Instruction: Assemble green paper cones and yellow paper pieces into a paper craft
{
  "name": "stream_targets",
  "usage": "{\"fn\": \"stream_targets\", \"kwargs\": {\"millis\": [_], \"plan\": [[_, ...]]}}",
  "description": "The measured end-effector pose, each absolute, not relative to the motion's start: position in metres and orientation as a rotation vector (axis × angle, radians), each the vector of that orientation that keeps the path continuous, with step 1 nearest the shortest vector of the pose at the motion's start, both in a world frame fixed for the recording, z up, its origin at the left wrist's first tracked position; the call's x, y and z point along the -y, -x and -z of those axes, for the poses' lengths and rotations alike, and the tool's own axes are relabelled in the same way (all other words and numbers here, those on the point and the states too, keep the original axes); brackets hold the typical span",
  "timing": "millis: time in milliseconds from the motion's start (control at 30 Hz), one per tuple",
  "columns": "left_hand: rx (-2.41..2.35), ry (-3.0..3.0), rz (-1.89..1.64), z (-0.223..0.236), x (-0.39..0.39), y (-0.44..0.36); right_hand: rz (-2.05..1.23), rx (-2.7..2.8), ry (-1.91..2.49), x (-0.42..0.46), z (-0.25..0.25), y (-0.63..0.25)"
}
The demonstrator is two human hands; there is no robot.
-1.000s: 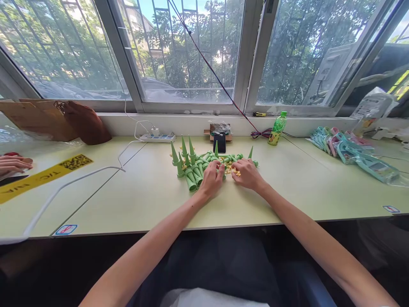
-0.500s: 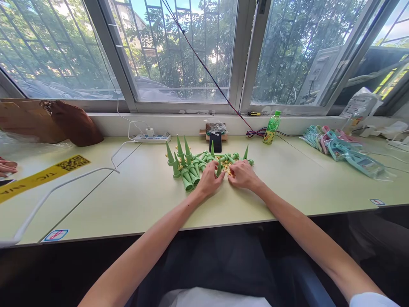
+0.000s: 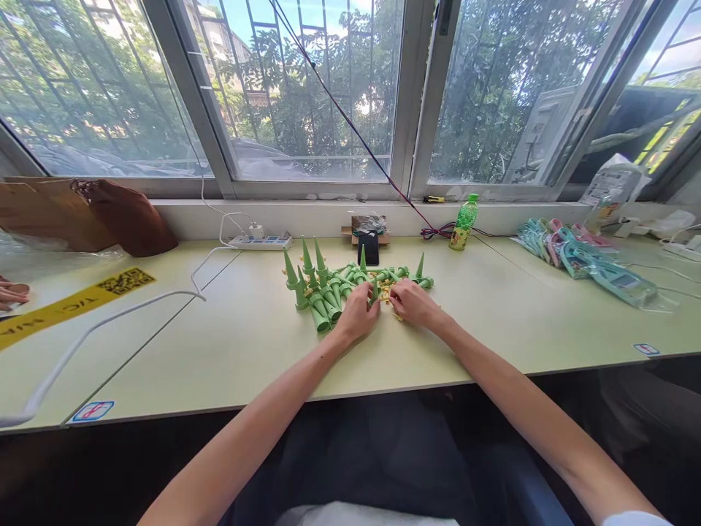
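Observation:
My left hand is closed around the base of an upright green cone-shaped piece, whose pointed tip shows above the fingers. Just to its right, the fingers of my right hand are bent together low over small yellow pieces; anything in the fingertips is too small to make out. More green cone pieces lie and stand left of my hands, several upright with tips up. Others lie in a heap behind my hands, and one green cone stands at the right end.
A black phone leans on a small box behind the cones. Beyond are a power strip, a green bottle and cables. Bagged pastel plastic items lie right. At far left, another person's hand shows beside a yellow strip.
The view has shifted slightly. My right hand has moved a little, still over the yellow pieces, with a few showing below it. My left hand keeps hold of the green cone.

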State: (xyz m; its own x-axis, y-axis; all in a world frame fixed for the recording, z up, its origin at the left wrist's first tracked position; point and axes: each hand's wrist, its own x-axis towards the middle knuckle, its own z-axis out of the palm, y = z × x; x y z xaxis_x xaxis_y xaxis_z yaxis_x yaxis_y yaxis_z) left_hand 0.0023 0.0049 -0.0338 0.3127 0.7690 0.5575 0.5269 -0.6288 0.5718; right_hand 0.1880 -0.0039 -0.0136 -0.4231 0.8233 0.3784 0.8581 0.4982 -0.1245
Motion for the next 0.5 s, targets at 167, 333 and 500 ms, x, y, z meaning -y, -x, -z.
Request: {"fn": "stream_targets", "kwargs": {"millis": [167,333,500], "plan": [[-1.172,-2.298,-1.217,0.034,-0.005,-0.002,0.106,2.192,1.421,-0.006,0.024,-0.195],[-1.183,-2.298,-1.217,0.034,-0.005,-0.002,0.059,2.166,1.397,-0.008,0.024,-0.199],[-1.217,-2.293,-1.242,0.032,-0.003,-0.002,-0.099,2.246,1.27,-0.003,0.016,-0.201]]}}
